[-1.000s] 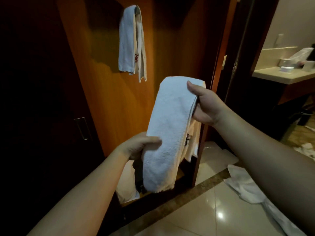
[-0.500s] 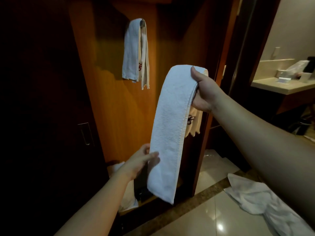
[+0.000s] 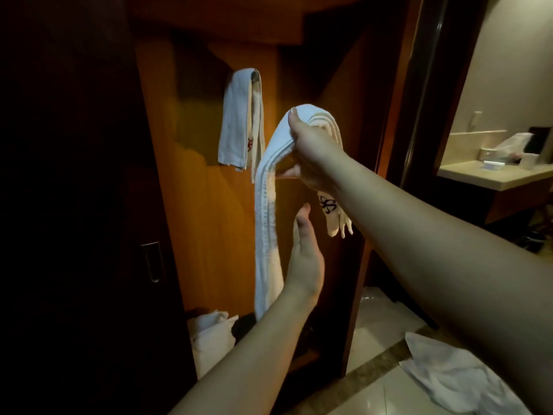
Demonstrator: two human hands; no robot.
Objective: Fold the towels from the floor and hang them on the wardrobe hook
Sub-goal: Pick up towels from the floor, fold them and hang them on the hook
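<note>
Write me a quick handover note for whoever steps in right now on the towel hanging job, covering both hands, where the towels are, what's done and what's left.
Right hand grips the folded towel at its top fold, held up beside the wardrobe panel.
Left hand is open, fingers straight, next to the towel's hanging length; contact unclear.
Done: one hung towel is draped high on the panel.
Left: hang the held towel, then fold and hang the floor towel at lower right. A white bundle sits in the wardrobe bottom; unclear whether it is a towel.
</note>
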